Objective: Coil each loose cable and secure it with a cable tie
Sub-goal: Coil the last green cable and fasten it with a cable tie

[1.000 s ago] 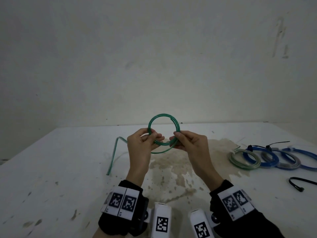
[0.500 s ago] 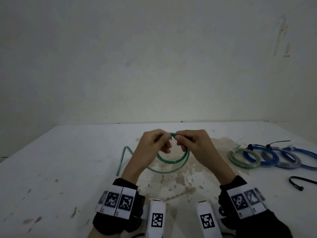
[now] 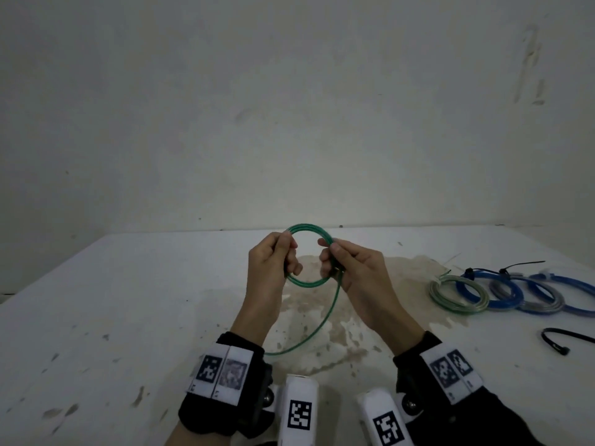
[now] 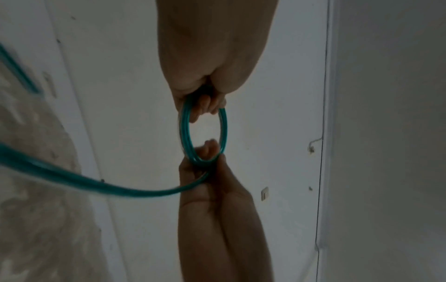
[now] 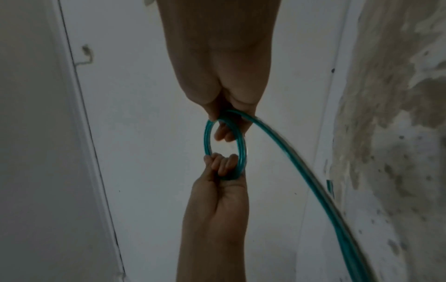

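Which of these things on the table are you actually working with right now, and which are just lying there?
In use: green cable, gripped by left hand and right hand.

Lying about: tied coils; loose black cable tie; stained table.

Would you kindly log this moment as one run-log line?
step: coiling | left hand: grips green cable loop | right hand: grips loop | tail: loose | cable tie: untouched
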